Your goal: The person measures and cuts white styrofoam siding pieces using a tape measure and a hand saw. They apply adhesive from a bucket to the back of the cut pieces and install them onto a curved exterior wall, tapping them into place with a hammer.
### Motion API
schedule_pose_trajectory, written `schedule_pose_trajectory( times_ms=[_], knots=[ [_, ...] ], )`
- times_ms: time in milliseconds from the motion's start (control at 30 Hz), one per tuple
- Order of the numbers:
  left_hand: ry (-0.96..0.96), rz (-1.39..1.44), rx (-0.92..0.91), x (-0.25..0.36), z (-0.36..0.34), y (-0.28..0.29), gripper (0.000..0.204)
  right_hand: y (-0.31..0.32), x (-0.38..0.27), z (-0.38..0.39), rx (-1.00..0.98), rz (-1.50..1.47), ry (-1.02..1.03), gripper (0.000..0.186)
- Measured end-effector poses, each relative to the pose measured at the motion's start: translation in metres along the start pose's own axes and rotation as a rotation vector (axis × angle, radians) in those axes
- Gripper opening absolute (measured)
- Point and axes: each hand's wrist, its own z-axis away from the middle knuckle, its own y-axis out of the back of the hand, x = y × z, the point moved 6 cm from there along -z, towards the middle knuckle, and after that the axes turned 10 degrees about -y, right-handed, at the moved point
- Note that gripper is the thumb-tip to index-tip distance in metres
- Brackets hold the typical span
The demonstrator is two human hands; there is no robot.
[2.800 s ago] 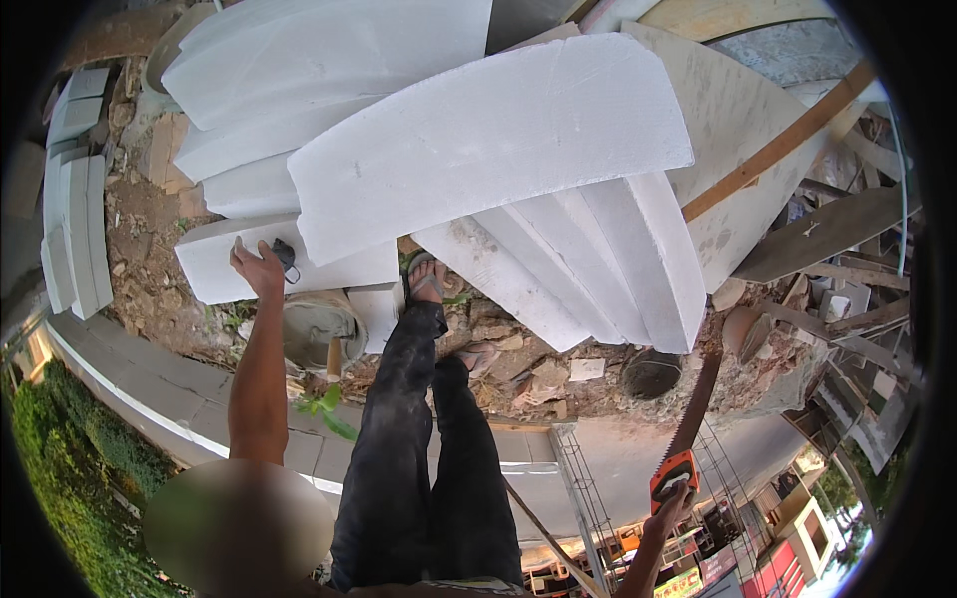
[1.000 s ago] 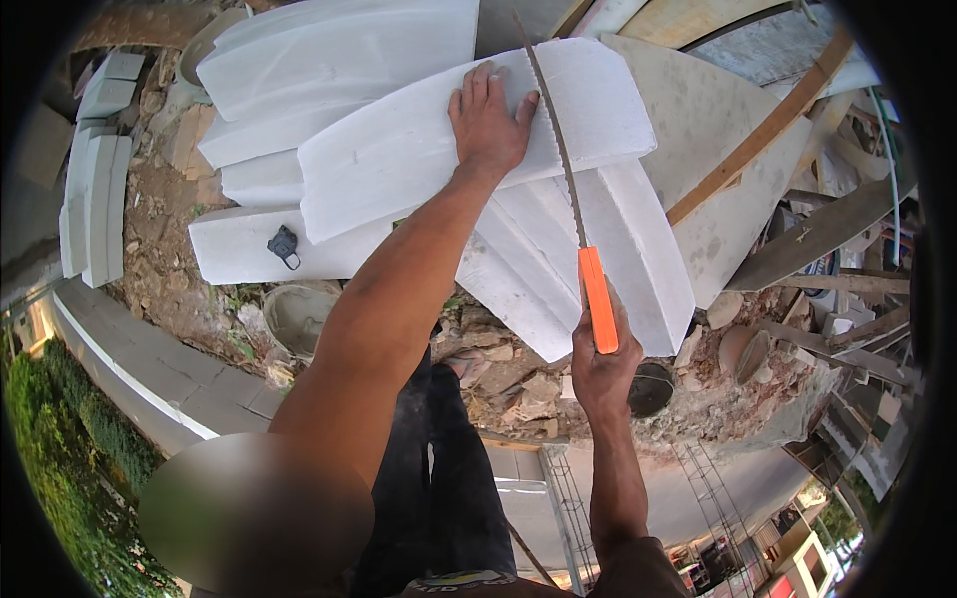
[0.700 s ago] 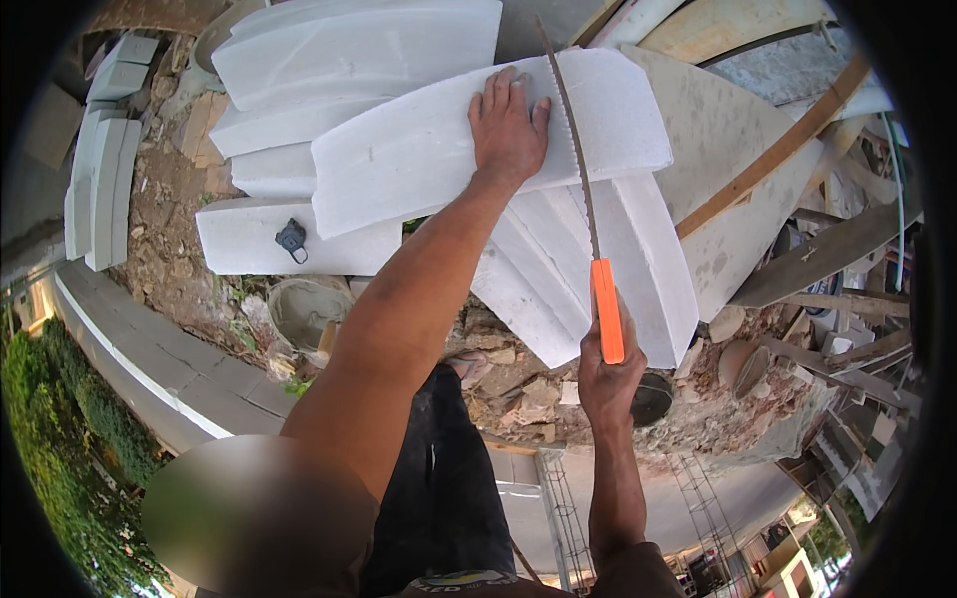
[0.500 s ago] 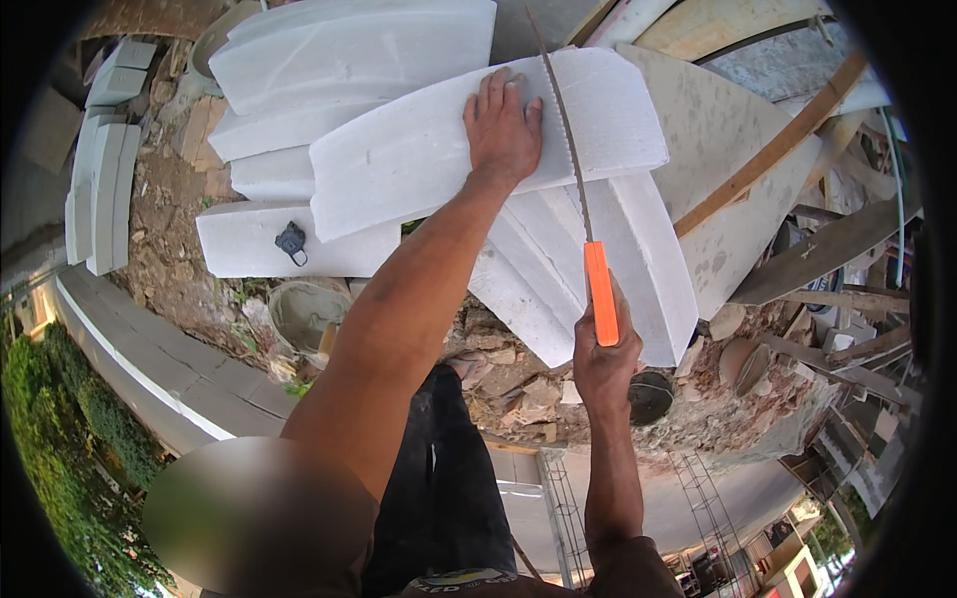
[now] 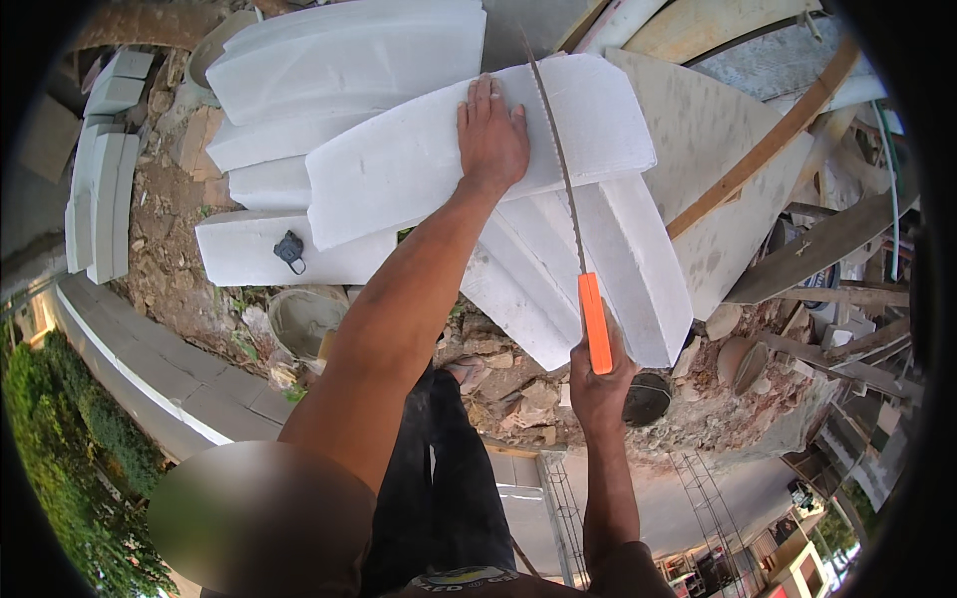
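Note:
A long white lightweight concrete block (image 5: 399,164) lies across other blocks, its right end toward the boards. My left hand (image 5: 492,140) presses flat on its top, fingers stretched toward the far edge. In my right hand (image 5: 601,384) is the orange handle of a hand saw (image 5: 595,324), gripped with the fingers wrapped round it. The toothed blade runs away from me across the block, to the right of my left hand, its tip beyond the far edge. How deep the blade sits in the block cannot be made out.
More white blocks (image 5: 349,60) are stacked at far left, others (image 5: 638,259) under the sawn one. A small black object with a loop (image 5: 289,251) rests on a block. Buckets (image 5: 307,319), (image 5: 646,399) stand on the rubble. Boards and a wooden strip (image 5: 763,145) lie right.
My right hand has drawn the saw back toward me, its handle now lower in view. My left hand stays on the block. The whole view has shifted slightly.

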Motion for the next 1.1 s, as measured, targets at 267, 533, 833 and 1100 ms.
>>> schedule_pose_trajectory(
  times_ms=[267,533,833,1100],
  knots=[
    [-0.02,-0.061,-0.017,0.001,-0.006,-0.014,0.061,-0.003,0.027,0.007,-0.048,-0.02,-0.085,0.061],
    [-0.041,-0.051,-0.014,-0.004,-0.01,-0.013,0.061,0.036,0.033,0.035,0.03,-0.063,-0.099,0.043],
    [-0.04,-0.077,0.036,-0.002,-0.006,-0.013,0.06,0.037,0.047,0.035,-0.013,-0.01,-0.088,0.059],
    [-0.04,-0.037,0.015,0.001,-0.005,-0.013,0.059,-0.011,-0.032,-0.088,-0.02,-0.183,-0.029,0.052]
  ],
)
